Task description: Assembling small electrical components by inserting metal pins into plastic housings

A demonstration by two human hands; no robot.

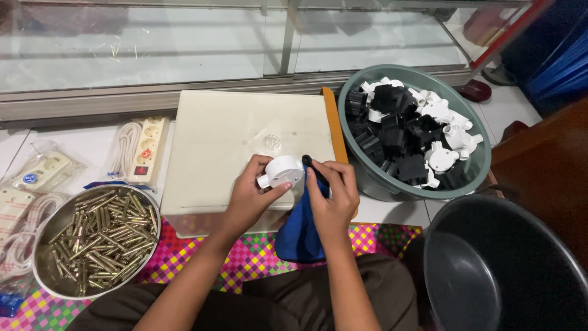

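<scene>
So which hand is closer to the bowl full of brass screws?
Left. The left hand holds the white round box just right of the metal bowl; the right hand, gripping a blue-handled tool, is farther right.

White tiled floor (pixel 92 144) carries everything. On it: cream plastic box (pixel 245 138), grey-green basin (pixel 416 132) of black and white fittings, steel bowl (pixel 95 239) of brass screws, bagged power strips (pixel 144 147), dark empty bucket (pixel 496 263), checkered pink mat (pixel 257 254).

Single head-worn view, steeply downward and close over the hands, lap and floor-level work area.
</scene>
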